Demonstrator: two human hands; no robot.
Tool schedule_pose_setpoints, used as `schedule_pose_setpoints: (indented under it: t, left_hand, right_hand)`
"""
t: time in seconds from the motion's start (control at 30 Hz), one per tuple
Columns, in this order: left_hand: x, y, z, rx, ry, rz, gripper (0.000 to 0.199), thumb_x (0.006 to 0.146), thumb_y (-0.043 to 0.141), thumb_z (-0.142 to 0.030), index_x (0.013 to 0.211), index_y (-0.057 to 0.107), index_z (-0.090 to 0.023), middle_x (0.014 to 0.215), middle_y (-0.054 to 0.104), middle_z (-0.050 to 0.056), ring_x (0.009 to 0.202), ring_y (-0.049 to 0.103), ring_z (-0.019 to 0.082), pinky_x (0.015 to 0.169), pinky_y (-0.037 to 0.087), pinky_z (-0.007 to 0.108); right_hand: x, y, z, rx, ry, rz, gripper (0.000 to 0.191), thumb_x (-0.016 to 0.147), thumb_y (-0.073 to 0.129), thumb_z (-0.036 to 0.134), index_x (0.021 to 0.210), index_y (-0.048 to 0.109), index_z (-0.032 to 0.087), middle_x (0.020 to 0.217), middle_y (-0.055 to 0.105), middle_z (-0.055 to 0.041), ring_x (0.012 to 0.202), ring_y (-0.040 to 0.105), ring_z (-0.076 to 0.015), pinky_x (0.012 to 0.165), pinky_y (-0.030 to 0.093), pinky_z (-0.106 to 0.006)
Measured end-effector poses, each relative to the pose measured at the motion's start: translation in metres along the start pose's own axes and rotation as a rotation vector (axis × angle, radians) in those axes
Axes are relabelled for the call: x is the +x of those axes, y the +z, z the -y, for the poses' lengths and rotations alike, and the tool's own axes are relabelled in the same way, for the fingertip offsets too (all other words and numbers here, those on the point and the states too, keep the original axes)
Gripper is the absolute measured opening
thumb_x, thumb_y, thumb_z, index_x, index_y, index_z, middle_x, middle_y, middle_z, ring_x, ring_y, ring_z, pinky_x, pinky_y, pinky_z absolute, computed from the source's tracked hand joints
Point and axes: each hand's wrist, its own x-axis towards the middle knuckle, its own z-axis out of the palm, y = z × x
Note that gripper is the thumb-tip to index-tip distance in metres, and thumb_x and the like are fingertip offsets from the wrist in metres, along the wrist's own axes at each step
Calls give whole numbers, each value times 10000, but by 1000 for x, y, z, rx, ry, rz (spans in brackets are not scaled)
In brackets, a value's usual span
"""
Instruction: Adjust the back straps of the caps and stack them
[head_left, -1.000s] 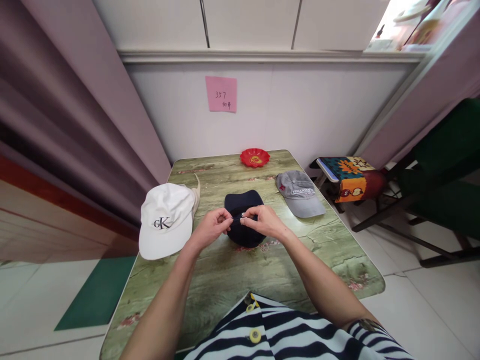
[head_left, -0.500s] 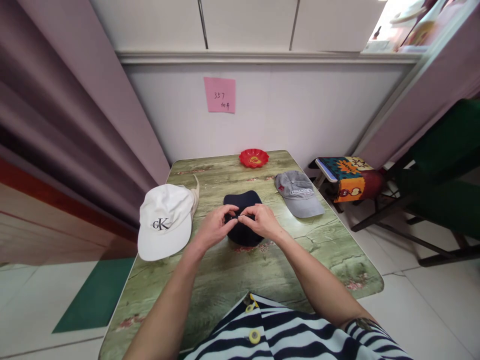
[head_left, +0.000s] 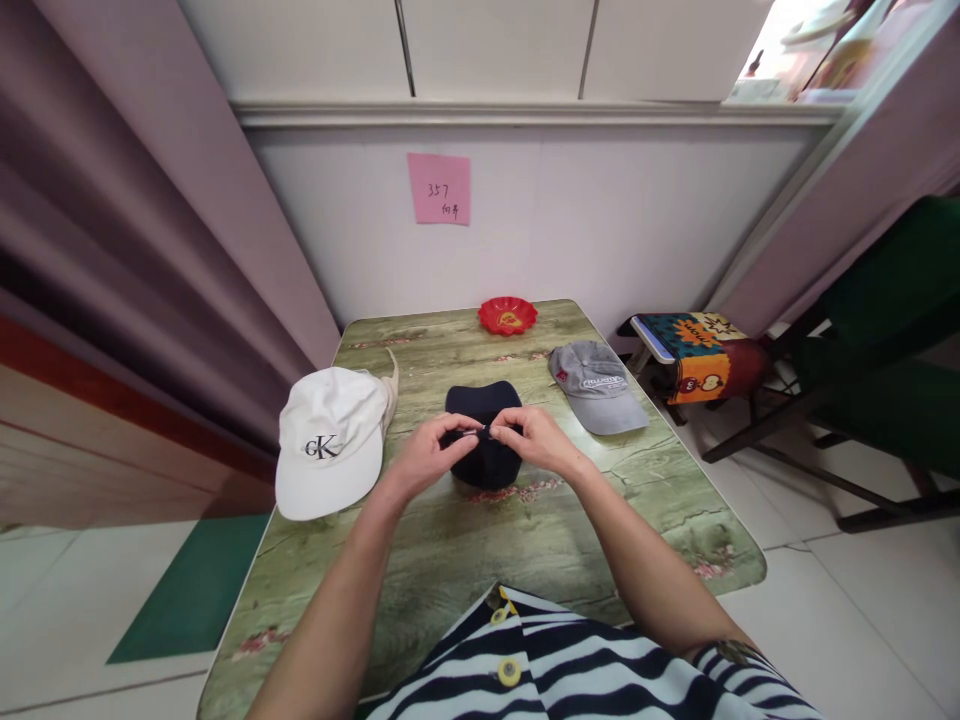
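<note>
A dark navy cap (head_left: 486, 462) lies in the middle of the table, its brim pointing away from me. My left hand (head_left: 435, 452) pinches the cap's back strap from the left, thumb and fingers together. From the right, my right hand (head_left: 534, 438) pinches the same strap close to the left fingertips. The fingers hide most of the strap and its fastening. A white cap (head_left: 330, 440) with black letters stands to the left of my left hand. A grey cap (head_left: 598, 388) with white lettering lies to the right, its brim toward me.
A red scalloped dish (head_left: 508, 316) sits at the far edge of the green wood-patterned table (head_left: 450, 560). Behind it is a wall with a pink note (head_left: 439, 189). A stool with a colourful cover (head_left: 694, 355) and a dark chair (head_left: 885, 400) stand to the right.
My right hand has shifted slightly right along the strap, and the fingertips have moved a little. The navy cap has turned slightly; the other caps stay put.
</note>
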Motion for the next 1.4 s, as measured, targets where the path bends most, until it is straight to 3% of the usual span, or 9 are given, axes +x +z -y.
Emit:
schedule_pose_setpoints:
  t: [0.33, 0.53, 0.67, 0.77, 0.83, 1.0, 1.13, 1.23, 1.4]
  left_hand:
    - [-6, 3, 16, -25, -67, -28, 263, 829, 643, -428, 795, 720, -179, 808, 698, 28, 769, 612, 176, 725, 440, 277]
    - [-9, 2, 15, -26, -66, -25, 263, 827, 636, -424, 773, 716, -179, 804, 695, 27, 767, 610, 177, 727, 439, 282]
    - [-9, 0, 16, -7, -62, -14, 278, 848, 618, -437, 802, 715, -180, 819, 687, 32, 790, 610, 182, 758, 451, 295]
    - [-13, -9, 18, -9, -64, 32, 331, 798, 681, -438, 1026, 712, -200, 1018, 682, 55, 868, 620, 192, 788, 479, 306]
    - [-20, -18, 22, 24, -67, 42, 517, 737, 738, -436, 1205, 651, -234, 1223, 624, 78, 934, 621, 209, 789, 505, 319]
    - [-32, -31, 47, 290, -10, 65, 668, 738, 708, -307, 1380, 529, -264, 1548, 354, 112, 1377, 391, 332, 1092, 375, 482]
    - [-23, -20, 66, 393, 26, 56, 746, 734, 570, -133, 1460, 430, -234, 1575, 317, 125, 1439, 315, 317, 1159, 275, 525]
    - [-12, -9, 73, 329, 82, 88, 599, 718, 510, -101, 1303, 586, -207, 1523, 414, 118, 1407, 381, 284, 1158, 295, 501]
    - [-7, -12, 67, 113, 42, 95, 290, 731, 598, -176, 996, 715, -175, 1325, 622, 128, 1263, 542, 300, 1120, 352, 497]
  right_hand:
    - [-2, 6, -7, 94, 2, 24, 257, 894, 599, 357, 782, 737, 172, 742, 726, -8, 696, 619, -139, 673, 404, -239]
    - [-1, 14, -12, 69, -33, 12, 272, 901, 601, 372, 742, 732, 195, 743, 739, 13, 722, 648, -147, 981, 369, -356]
    - [-1, 11, -10, 88, -29, 24, 284, 905, 594, 395, 766, 740, 196, 766, 741, -2, 740, 653, -160, 989, 386, -380]
    - [-7, -6, -15, 167, -76, 109, 330, 848, 670, 455, 1073, 717, 218, 980, 743, -34, 933, 668, -203, 985, 421, -374]
    - [-15, -21, -25, 156, -105, 156, 659, 731, 779, 499, 1310, 588, 248, 1214, 677, -73, 1137, 610, -249, 1019, 417, -391]
    - [-35, -41, -62, -213, -76, 189, 899, 632, 849, 456, 1432, 459, 326, 1480, 467, -109, 1374, 411, -319, 1148, 232, -536]
    - [-34, -30, -77, -388, -22, 156, 884, 696, 763, 234, 1482, 377, 350, 1525, 400, -114, 1407, 363, -304, 1145, 178, -584]
    - [-25, -17, -79, -387, -89, 148, 806, 707, 657, 93, 1440, 443, 351, 1532, 397, -94, 1404, 373, -269, 1144, 214, -549]
    - [-16, -14, -75, -286, -116, 109, 356, 749, 596, 63, 1008, 724, 270, 1445, 517, -82, 1355, 451, -276, 1147, 163, -609]
